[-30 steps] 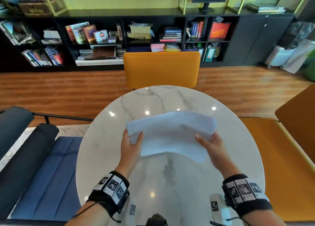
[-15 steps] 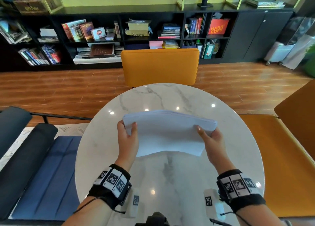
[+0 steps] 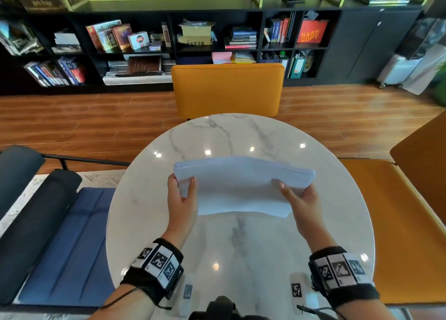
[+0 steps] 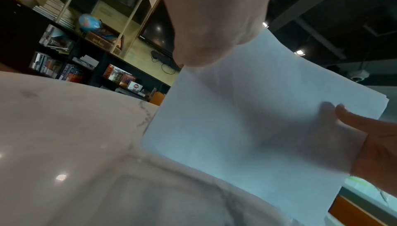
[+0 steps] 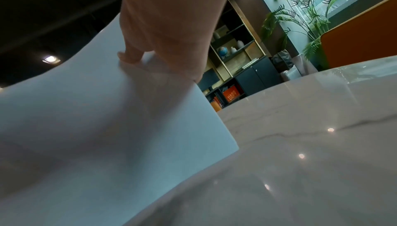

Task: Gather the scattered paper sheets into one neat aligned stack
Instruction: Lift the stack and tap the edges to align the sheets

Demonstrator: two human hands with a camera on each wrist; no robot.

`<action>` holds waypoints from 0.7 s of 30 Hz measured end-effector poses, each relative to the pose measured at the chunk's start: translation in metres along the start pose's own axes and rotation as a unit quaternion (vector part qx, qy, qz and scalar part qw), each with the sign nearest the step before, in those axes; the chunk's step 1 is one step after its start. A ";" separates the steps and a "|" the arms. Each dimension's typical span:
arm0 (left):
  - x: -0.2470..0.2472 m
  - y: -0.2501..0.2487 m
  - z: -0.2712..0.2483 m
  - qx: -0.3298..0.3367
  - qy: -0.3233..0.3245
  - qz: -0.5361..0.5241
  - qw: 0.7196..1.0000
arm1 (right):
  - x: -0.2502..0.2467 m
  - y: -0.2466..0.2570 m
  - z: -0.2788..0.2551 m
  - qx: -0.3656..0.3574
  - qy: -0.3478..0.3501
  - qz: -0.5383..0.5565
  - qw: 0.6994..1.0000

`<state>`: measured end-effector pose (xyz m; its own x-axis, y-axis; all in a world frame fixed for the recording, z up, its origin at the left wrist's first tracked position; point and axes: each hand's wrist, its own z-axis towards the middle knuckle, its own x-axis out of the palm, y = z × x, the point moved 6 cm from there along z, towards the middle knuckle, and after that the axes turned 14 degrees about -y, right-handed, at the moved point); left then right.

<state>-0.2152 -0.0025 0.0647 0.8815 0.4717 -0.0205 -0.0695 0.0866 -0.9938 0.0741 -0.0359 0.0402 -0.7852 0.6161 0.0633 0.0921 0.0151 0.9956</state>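
A stack of white paper sheets (image 3: 241,187) stands on its lower long edge on the round marble table (image 3: 149,211), leaning away from me and bowed a little. My left hand (image 3: 182,199) grips its left side, thumb on the near face. My right hand (image 3: 299,199) grips its right side the same way. In the left wrist view the paper stack (image 4: 247,136) fills the right half, with my left hand (image 4: 210,26) on its upper corner and fingers of my right hand (image 4: 365,124) at its far side. In the right wrist view my right hand (image 5: 161,31) pinches the paper stack (image 5: 107,128).
An orange chair (image 3: 228,89) stands at the table's far side and another orange seat (image 3: 398,223) on the right. A dark blue padded bench (image 3: 60,235) lies left. Black bookshelves (image 3: 169,44) line the back wall beyond a wooden floor.
Both hands have tipped the stack more upright and drawn it slightly nearer the table's middle; its top edges look more even than a second ago.
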 end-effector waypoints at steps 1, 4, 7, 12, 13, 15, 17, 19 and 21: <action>0.002 0.006 -0.002 -0.013 0.013 0.009 1.000 | 0.000 -0.007 -0.001 0.012 0.010 -0.014 1.000; 0.001 0.033 -0.007 -0.058 0.042 0.064 0.995 | -0.001 -0.037 -0.004 0.053 0.021 -0.091 0.994; 0.001 0.036 -0.006 -0.057 0.033 0.089 0.994 | -0.004 -0.048 0.000 0.066 0.008 -0.125 0.990; 0.006 -0.007 0.013 0.055 0.033 0.146 0.987 | -0.007 -0.040 0.011 0.080 0.024 -0.198 0.977; 0.008 -0.020 0.019 0.102 0.043 0.169 0.979 | -0.011 -0.032 0.014 0.056 -0.002 -0.239 0.969; 0.016 -0.048 0.027 0.207 0.063 0.214 0.953 | -0.013 -0.002 0.018 -0.039 -0.037 -0.289 0.956; 0.030 -0.073 0.026 0.303 0.103 0.238 0.917 | 0.004 0.039 0.011 -0.167 0.000 -0.269 0.949; 0.045 -0.098 0.017 0.386 0.126 0.254 0.878 | 0.030 0.072 -0.003 -0.227 0.080 -0.232 0.942; 0.055 -0.116 0.005 0.441 0.134 0.249 0.852 | 0.048 0.086 -0.010 -0.220 0.121 -0.204 0.946</action>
<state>-0.1609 0.0183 0.1793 0.7064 0.4367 -0.5570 -0.6862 0.6157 -0.3874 0.0379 -0.0125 0.1292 -0.8227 0.4306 -0.3711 -0.4703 -0.1490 0.8698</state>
